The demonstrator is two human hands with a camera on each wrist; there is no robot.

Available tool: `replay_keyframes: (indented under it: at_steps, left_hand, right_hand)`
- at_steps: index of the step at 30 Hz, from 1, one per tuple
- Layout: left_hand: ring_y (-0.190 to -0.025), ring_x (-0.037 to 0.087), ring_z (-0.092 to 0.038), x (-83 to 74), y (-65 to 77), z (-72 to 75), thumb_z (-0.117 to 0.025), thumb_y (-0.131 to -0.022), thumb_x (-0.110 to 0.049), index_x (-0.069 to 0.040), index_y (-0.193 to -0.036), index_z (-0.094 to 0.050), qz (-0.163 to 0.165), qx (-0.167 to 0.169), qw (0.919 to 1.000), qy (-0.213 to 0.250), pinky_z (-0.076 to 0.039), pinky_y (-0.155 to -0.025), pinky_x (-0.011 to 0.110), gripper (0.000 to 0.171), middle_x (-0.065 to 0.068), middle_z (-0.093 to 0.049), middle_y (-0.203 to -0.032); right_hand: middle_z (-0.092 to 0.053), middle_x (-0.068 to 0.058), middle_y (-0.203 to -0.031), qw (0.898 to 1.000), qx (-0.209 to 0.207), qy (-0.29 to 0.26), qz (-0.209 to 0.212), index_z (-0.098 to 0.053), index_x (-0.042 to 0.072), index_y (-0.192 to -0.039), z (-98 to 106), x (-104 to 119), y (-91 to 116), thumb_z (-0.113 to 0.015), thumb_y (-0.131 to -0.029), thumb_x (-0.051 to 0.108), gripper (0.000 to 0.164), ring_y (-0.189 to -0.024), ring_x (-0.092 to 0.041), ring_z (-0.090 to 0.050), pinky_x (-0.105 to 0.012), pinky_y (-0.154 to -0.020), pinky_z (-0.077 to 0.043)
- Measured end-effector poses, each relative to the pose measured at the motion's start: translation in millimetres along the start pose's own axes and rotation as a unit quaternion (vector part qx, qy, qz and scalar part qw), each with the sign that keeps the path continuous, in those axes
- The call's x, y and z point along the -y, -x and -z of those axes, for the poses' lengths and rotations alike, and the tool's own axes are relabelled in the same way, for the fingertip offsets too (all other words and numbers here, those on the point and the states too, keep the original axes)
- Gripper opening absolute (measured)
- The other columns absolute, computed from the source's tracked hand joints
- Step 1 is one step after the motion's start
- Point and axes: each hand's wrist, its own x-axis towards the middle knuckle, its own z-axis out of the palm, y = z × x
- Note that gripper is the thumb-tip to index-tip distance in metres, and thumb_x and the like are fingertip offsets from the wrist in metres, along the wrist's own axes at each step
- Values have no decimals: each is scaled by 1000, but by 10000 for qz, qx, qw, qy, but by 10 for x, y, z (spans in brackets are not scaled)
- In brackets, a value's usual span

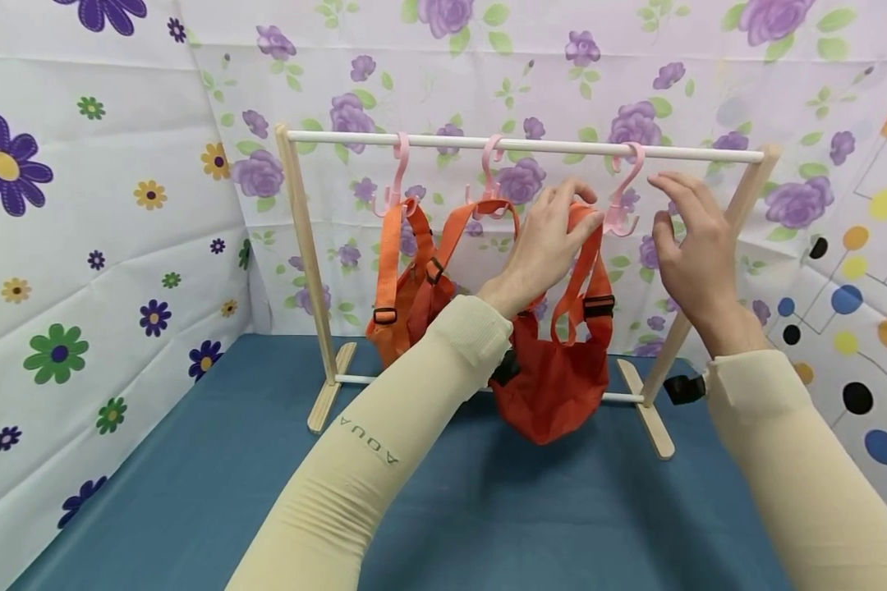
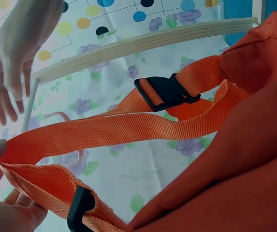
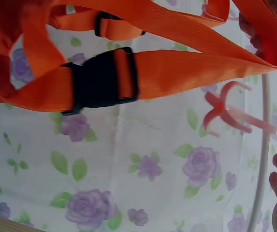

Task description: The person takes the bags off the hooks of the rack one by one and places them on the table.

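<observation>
My left hand (image 1: 550,234) pinches an orange webbing strap (image 1: 599,263) between thumb and fingers, left of the right-hand pink hook (image 1: 622,193). From this strap hangs a red fabric bag (image 1: 554,386) with a black buckle (image 3: 102,79). Fingers spread and holding nothing, my right hand (image 1: 698,246) is raised just right of that hook. Further left, orange straps (image 1: 388,254) loop over the left pink hook (image 1: 395,185) and the middle pink hook (image 1: 490,176). My left forearm hides part of the red fabric, so I cannot tell whether it is one bag or two.
The hooks hang from the white top bar (image 1: 443,141) of a wooden-sided rack (image 1: 306,254). Its feet (image 1: 646,410) stand on a blue tabletop (image 1: 192,492). Flowered sheets (image 1: 429,90) line the back and left; a dotted sheet (image 1: 850,312) is at right.
</observation>
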Motion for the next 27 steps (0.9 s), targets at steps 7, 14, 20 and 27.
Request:
replay_keyframes:
  at_steps: [7,14,20,27]
  left_hand:
    - [-109,17,-52,17,19,13,-57,-109,-30,-15,-131,-54,-15,8,10000,92,-45,-91,26,27,5,-55,-131]
    - [-111,16,-51,21,55,18,-59,-108,-29,-14,-128,-55,-146,-38,9998,108,-44,-93,25,25,5,-56,-129]
    - [-113,17,-52,4,81,35,-58,-109,-29,-13,-128,-56,-259,-87,9996,77,-44,-94,26,25,6,-57,-128]
    - [-113,17,-52,-49,123,30,-58,-109,-29,-14,-129,-55,-165,32,9996,215,-45,-94,26,25,5,-55,-127]
  right_hand:
    - [-61,-11,-143,9994,146,-108,-282,-66,5,-139,3,-67,270,-55,-101,-3,40,-137,-29,-52,-36,-114,-39]
    - [-56,-27,-141,9909,923,-360,-909,-49,0,-153,-69,-176,629,-60,-102,0,51,-131,-44,-50,-56,-115,-37]
    - [-41,-36,-149,9426,2461,-892,-2075,-21,-3,-163,-226,-375,1086,-63,-106,19,74,-140,-55,-39,-70,-112,-32]
    - [-34,-33,-157,8479,3432,-1852,-3592,-14,4,-166,-459,-592,1535,-60,-107,41,84,-143,-51,-39,-67,-113,-35]
